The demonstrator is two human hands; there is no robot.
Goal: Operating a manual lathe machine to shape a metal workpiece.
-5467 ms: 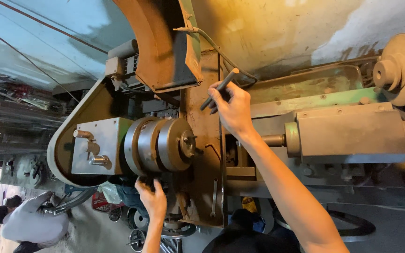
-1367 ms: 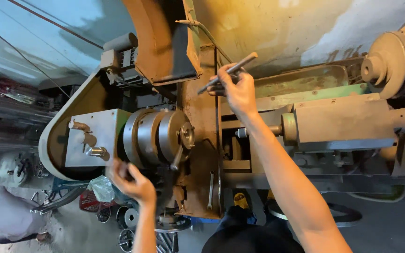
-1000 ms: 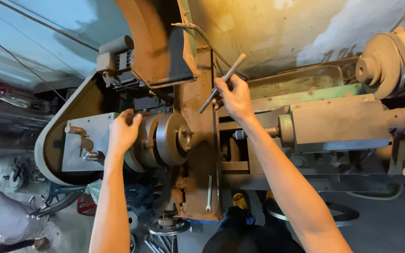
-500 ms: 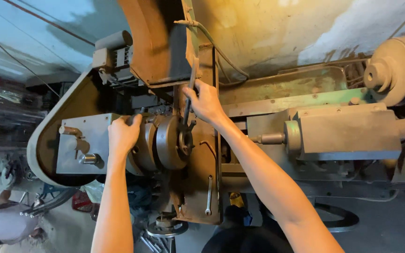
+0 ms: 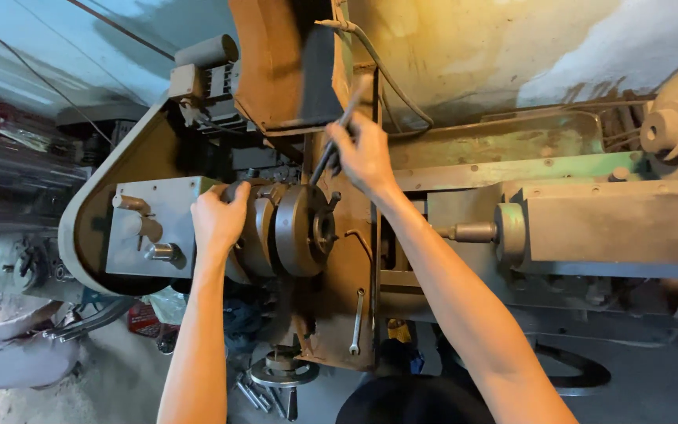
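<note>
Since half a second ago the right hand (image 5: pixel 365 153) has lifted slightly, its chuck key (image 5: pixel 333 148) now slanting up and right from the lathe chuck (image 5: pixel 296 229); the left hand (image 5: pixel 217 218) remains on the chuck's rear.

Left hand: fingers curled over the round, dull-grey steel chuck body, pressed against its rim. Right hand: closed around the dark, slender metal key, whose lower end meets the chuck's upper edge.

Left of the chuck, a pale grey box-shaped headstock panel (image 5: pixel 168 212) carries three stubby cylindrical levers. Right of it, the blocky, dust-brown tailstock (image 5: pixel 606 228) points its spindle at the chuck, leaving an open gap between them. A flat spanner (image 5: pixel 355 322) lies on the rust-orange carriage. A red package (image 5: pixel 144 318) lies low on the floor, its label blurred.
</note>
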